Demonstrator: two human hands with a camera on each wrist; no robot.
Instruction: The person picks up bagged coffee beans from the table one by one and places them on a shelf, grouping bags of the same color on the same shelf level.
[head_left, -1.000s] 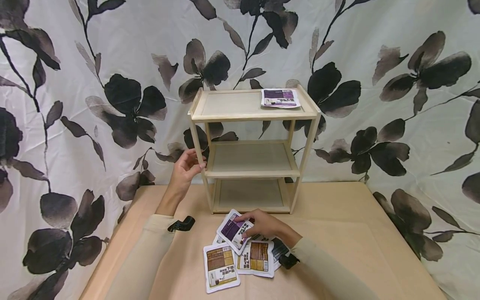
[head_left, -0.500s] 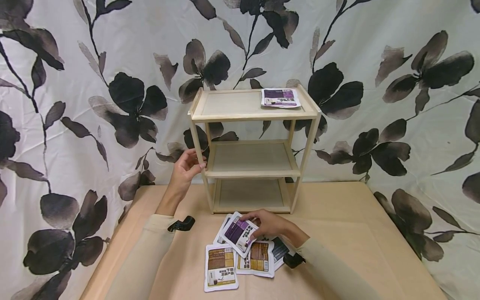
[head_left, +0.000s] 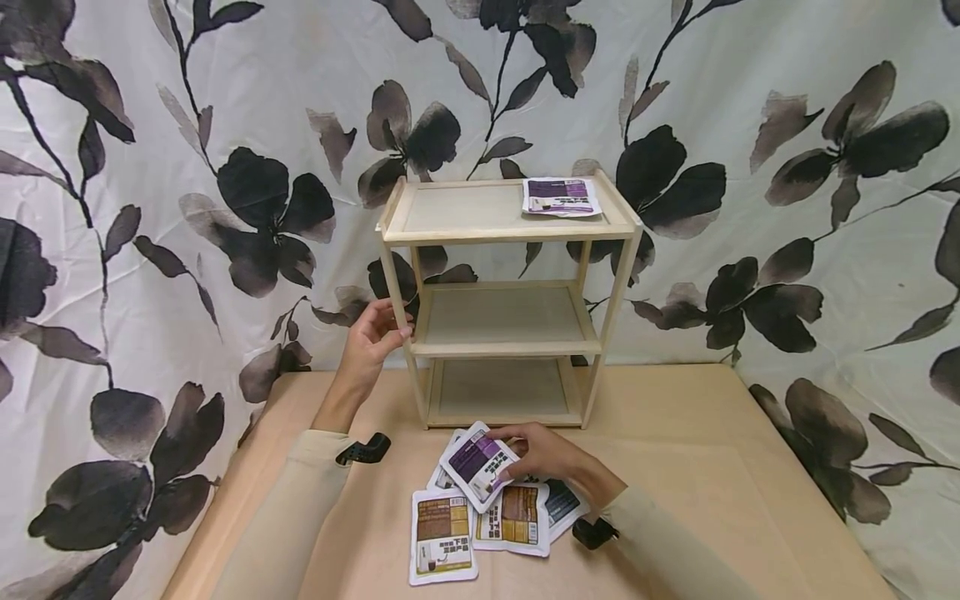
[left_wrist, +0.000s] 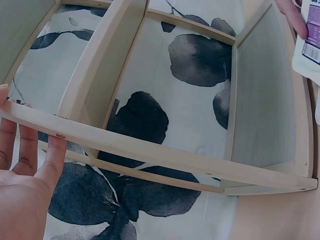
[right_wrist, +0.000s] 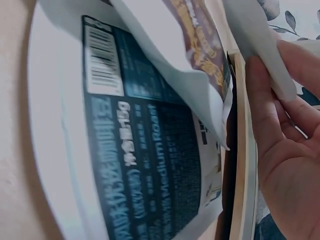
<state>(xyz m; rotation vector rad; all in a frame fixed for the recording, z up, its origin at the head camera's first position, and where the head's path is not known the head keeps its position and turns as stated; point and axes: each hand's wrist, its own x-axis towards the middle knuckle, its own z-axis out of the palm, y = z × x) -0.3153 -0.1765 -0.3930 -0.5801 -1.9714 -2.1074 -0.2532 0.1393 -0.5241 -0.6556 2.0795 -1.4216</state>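
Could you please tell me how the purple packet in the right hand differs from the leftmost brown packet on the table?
The purple packet is pinched by the right hand, while the brown packet lies on the table with no hand on it. In the head view, the purple packet is turned askew, while the brown packet sits nearly straight. Both are flat, white-edged packets with printed panels.

Indoor tabletop set-up: floral cloth bkdrp (head_left: 480, 92) behind tan tbl (head_left: 675, 450)

Matt wooden shelf (head_left: 510, 317), smooth (plastic-looking) packet (head_left: 478, 467)
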